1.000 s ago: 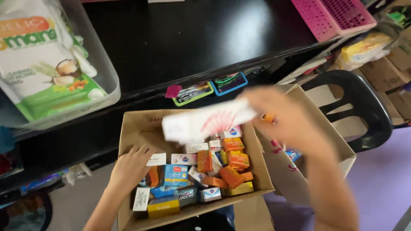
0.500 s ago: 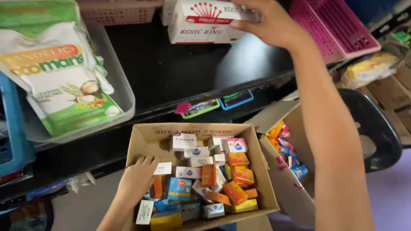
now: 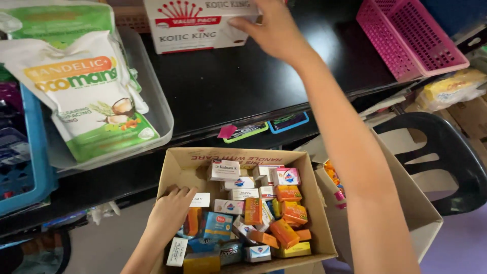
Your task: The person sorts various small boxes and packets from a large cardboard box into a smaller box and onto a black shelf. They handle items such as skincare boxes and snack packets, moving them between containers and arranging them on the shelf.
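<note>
My right hand (image 3: 271,30) reaches up onto the black shelf (image 3: 228,86) and grips the right end of a white carton with red markings (image 3: 187,25), which rests at the shelf's back. My left hand (image 3: 170,213) lies inside an open cardboard box (image 3: 175,165) below the shelf, fingers spread on small packs at its left side. The box holds several small soap cartons in orange, blue, white and yellow (image 3: 264,213).
A clear tray (image 3: 157,109) with white-and-green pouches (image 3: 96,96) sits on the shelf at left, beside a blue basket (image 3: 25,167). A pink basket (image 3: 411,35) stands at right. A second cardboard box (image 3: 421,213) and a black plastic chair (image 3: 451,162) are at lower right.
My right hand has carried the white carton up from over the box onto the shelf and shifted it left. My left hand has stayed inside the box.
</note>
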